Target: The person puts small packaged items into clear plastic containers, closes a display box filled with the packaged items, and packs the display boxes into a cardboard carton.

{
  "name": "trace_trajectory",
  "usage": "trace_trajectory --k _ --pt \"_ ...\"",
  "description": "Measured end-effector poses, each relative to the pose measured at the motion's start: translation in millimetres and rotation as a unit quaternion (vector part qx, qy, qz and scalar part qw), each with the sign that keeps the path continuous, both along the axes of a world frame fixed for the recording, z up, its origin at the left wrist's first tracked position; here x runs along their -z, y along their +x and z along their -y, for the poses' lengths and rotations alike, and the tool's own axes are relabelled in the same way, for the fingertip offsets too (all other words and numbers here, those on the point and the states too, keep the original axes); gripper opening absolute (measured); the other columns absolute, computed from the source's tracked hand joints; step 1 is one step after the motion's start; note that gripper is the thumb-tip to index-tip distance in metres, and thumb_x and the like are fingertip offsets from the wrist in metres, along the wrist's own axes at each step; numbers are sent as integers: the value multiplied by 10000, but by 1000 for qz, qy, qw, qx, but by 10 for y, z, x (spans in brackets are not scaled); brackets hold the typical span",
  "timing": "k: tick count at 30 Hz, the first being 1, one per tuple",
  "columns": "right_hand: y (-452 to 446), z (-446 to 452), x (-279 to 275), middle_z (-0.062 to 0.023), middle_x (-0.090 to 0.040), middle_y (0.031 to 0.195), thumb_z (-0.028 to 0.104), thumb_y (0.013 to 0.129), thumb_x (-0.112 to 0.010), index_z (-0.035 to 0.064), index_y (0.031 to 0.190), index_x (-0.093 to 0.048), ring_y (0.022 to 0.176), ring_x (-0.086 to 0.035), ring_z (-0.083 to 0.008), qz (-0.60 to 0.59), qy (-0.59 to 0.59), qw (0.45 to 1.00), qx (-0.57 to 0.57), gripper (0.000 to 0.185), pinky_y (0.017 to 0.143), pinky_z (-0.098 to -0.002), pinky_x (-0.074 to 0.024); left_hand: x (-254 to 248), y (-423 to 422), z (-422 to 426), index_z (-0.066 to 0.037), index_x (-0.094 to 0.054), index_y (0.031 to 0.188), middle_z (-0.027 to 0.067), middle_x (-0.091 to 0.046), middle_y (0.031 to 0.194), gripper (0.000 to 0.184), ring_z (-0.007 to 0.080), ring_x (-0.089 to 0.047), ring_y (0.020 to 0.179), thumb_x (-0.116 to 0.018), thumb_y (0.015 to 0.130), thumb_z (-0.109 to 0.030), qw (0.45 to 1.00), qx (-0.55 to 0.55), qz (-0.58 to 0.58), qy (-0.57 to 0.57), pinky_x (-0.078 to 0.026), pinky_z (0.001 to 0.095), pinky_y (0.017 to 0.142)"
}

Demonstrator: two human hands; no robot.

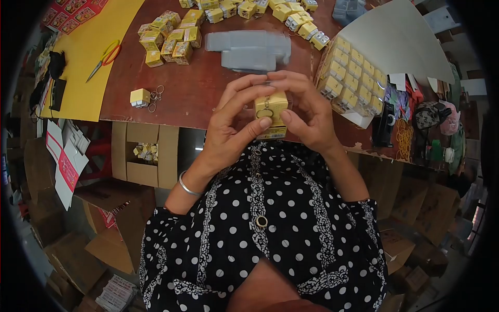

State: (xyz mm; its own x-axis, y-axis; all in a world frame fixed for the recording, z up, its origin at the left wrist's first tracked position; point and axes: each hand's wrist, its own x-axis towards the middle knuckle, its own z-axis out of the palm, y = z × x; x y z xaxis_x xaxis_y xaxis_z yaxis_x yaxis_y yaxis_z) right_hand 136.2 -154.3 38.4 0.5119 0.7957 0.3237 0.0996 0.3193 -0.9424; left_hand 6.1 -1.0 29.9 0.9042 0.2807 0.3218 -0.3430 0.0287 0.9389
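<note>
Between my two hands is a small yellow keychain box point(272, 104), held just over the table's front edge. A metal ring with a short chain lies against its face. My left hand point(235, 117) grips it from the left, thumb on the front. My right hand point(307, 112) closes round the right side, its thumb also on the front. The fingertips of both hands meet at the box's far end, partly hiding it. Beyond my hands lie clear plastic sleeves point(249, 49). Left of them, another small yellow box point(140, 98) rests beside its metal keyring point(156, 98).
Stacked yellow boxes point(176, 39) and a row of keychain boxes point(291, 15) lie at the back. A packed tray point(353, 75) stands right, near a tape dispenser point(383, 125). Scissors point(105, 60) lie left on yellow paper. An open carton point(119, 156) sits below the table edge.
</note>
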Motion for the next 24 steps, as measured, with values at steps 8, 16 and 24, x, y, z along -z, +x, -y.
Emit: trace_trajectory --k 8,16,24 --pt "-65 26 65 -228 -471 1439 -6 936 -581 -7 1262 -467 1334 -498 -321 45 6 999 10 346 1085 -429 -441 114 20 35 8 -598 1213 144 -421 1464 331 209 -577 1228 -684 897 57 996 -12 42 -73 -531 350 1030" --pt "88 32 -8 -190 -638 1211 -20 906 -652 3 1130 -539 1273 -532 -323 192 23 980 53 252 1101 -433 -410 74 42 62 -32 -413 1340 172 -461 1438 576 252 -591 1226 -724 864 60 987 2 30 -155 -549 353 1000" --pt "60 37 -118 -134 -626 1141 -64 866 -698 -26 1056 -617 1178 -577 -198 32 -52 998 14 210 1010 -331 -490 88 27 87 -26 -394 1383 150 -500 1413 638 253 -587 1241 -746 854 26 996 -35 -3 -76 -523 356 1022"
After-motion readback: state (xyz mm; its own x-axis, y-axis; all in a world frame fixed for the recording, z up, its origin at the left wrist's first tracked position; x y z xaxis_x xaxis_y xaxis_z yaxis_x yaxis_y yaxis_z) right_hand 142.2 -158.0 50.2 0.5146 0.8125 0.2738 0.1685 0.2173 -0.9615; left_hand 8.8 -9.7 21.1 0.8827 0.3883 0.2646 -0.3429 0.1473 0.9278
